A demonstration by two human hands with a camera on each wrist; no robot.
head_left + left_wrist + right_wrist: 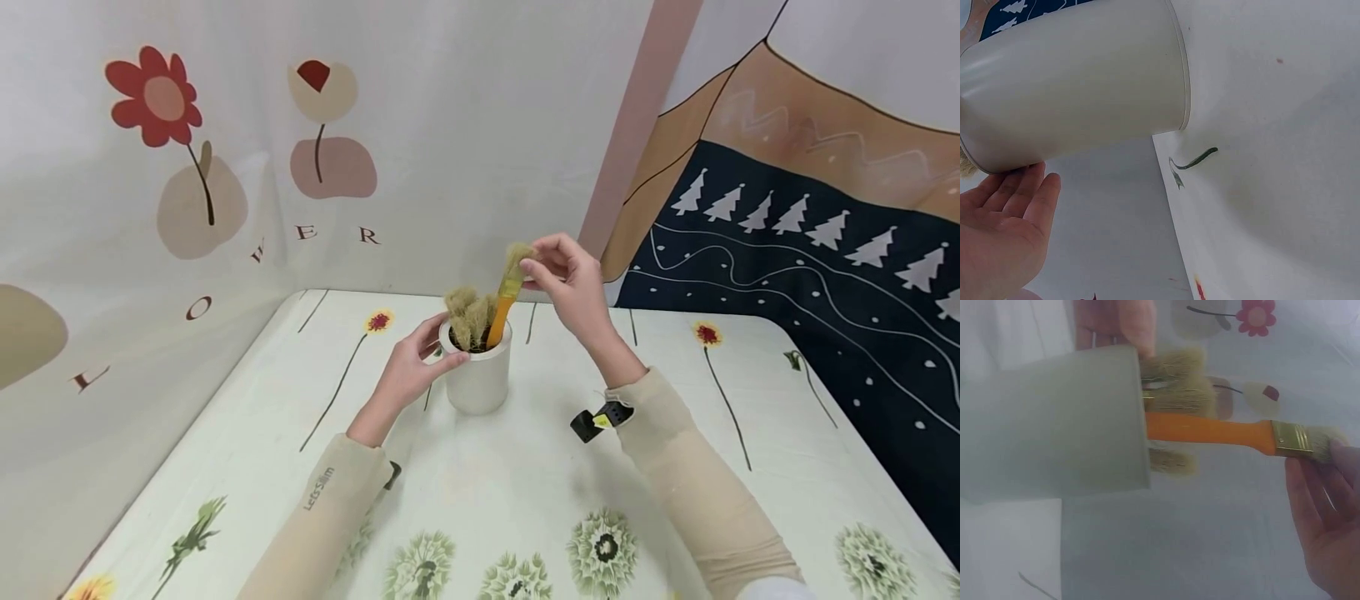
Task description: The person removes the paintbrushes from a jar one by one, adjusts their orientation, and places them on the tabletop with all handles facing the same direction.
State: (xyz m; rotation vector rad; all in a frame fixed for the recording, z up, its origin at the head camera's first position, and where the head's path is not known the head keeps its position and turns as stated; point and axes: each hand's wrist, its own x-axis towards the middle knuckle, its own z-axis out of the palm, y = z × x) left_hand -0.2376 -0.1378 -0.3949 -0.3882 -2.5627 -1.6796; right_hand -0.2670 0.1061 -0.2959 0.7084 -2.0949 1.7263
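A white cylindrical pot (477, 385) stands near the table's far edge; tan bristle heads (1180, 390) of several brushes stick out of its top. My left hand (408, 367) holds the pot's rim from the left, thumb on the near side; in the left wrist view, my left hand (1013, 225) has its fingertips against the pot (1079, 87). My right hand (570, 287) pinches the bristles of an orange-handled brush (502, 317). That brush (1210, 431) has its handle end inside the pot, its metal band and bristles above the others. The handle's lower end is hidden.
The white tablecloth (540, 450) has printed flowers. Behind the table hangs a light curtain (465, 125) with flower drawings and letters, and at the right a dark cloth (825, 275) with printed white trees. A black band with a small device (602, 421) is on my right wrist.
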